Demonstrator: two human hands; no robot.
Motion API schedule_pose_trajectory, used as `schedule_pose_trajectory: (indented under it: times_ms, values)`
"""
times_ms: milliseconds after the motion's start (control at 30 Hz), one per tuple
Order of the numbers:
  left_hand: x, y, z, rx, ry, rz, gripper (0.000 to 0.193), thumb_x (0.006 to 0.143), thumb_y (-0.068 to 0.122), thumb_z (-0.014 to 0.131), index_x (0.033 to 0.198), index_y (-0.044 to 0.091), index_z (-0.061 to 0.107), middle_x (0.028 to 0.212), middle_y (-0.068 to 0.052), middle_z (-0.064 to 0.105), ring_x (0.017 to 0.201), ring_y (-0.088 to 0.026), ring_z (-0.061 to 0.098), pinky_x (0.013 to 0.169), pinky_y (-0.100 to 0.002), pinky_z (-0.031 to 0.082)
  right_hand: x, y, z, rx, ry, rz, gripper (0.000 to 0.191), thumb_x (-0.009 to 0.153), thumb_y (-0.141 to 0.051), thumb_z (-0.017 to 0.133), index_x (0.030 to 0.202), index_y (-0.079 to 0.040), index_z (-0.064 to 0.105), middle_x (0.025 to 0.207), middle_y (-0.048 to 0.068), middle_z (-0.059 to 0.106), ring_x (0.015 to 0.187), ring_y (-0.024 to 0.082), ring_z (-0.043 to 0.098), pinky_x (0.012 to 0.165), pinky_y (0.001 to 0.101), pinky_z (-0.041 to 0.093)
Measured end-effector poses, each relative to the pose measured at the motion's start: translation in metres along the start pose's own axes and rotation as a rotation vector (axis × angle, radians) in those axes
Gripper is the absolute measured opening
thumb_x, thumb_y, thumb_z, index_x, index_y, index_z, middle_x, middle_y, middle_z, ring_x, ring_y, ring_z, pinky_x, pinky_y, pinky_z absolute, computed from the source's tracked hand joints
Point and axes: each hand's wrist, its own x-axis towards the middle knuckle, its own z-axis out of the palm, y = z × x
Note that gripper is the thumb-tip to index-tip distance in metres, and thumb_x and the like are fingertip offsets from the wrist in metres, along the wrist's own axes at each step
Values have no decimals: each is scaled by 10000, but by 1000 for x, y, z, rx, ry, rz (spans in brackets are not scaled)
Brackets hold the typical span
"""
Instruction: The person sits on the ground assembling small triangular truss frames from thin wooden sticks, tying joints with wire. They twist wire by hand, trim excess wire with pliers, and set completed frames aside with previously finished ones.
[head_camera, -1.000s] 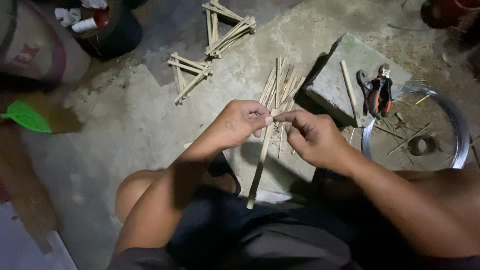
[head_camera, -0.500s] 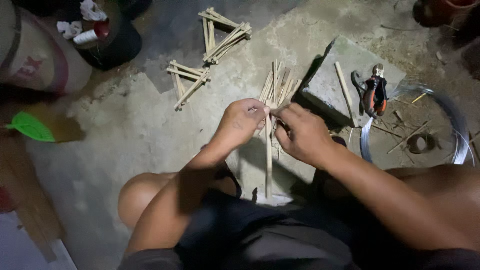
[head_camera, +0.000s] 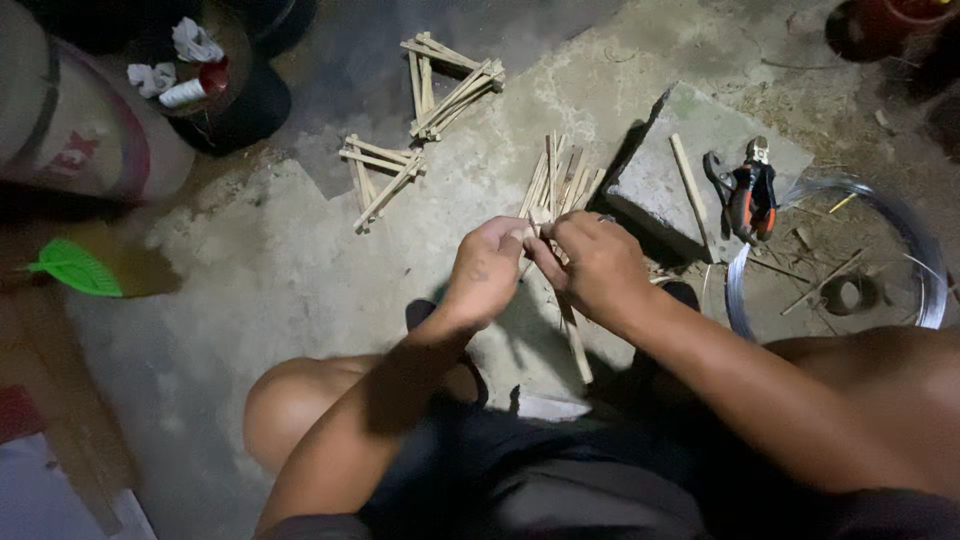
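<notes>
A thin pale bamboo stick (head_camera: 574, 340) is being held between the two hands, and it is slanting down from the fingers toward the person's lap. The left hand (head_camera: 487, 270) is closing its fingers on the upper part of this stick, and the right hand (head_camera: 592, 262) is pinching the same part from the other side, so both hands are meeting together, thumb tips almost touching. Just behind the hands, a loose bunch of similar bamboo sticks (head_camera: 556, 183) is lying on the rough concrete floor (head_camera: 280, 260). To the right of this bunch a flat grey stone slab (head_camera: 705, 150) is resting, with one single stick (head_camera: 690, 192) on it and a pair of pliers with orange and black handles (head_camera: 746, 192) at its right edge. Near the pliers, a coil of silver wire (head_camera: 925, 275) is lying. Farther from the hands, to the left of the bunch, two small frames of tied bamboo sticks (head_camera: 380, 178) (head_camera: 450, 85) are lying apart from each other. Well to the left, a green plastic fan (head_camera: 75, 268) is showing.
</notes>
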Motion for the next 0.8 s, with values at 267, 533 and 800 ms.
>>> schedule_pose_trajectory:
  times_ms: [267, 533, 800]
  values:
    - [5, -14, 20, 15, 100, -29, 335, 960, 93, 488, 1237, 20, 664, 944, -149, 725, 850, -234, 677, 788, -356, 543, 5, -2, 10, 8, 18, 124, 179, 907, -198, 797, 835, -55, 717, 777, 130, 660, 690, 334, 665, 603, 431, 524]
    - [-11, 11, 15, 84, 79, -20, 389, 938, 95, 535, 1321, 50, 588, 1138, -223, 713, 1053, -327, 713, 895, -395, 535, 6, 3, 18, -11, -27, 166, 225, 927, -205, 775, 816, -33, 683, 756, 153, 650, 659, 350, 656, 587, 448, 520]
    - [-9, 6, 20, 134, 144, 114, 373, 947, 121, 541, 1302, 22, 596, 1160, -275, 693, 1128, -425, 677, 928, -436, 548, 4, 16, 28, -81, -81, 103, 218, 947, -208, 713, 893, -20, 615, 833, 175, 638, 735, 389, 648, 627, 479, 520]
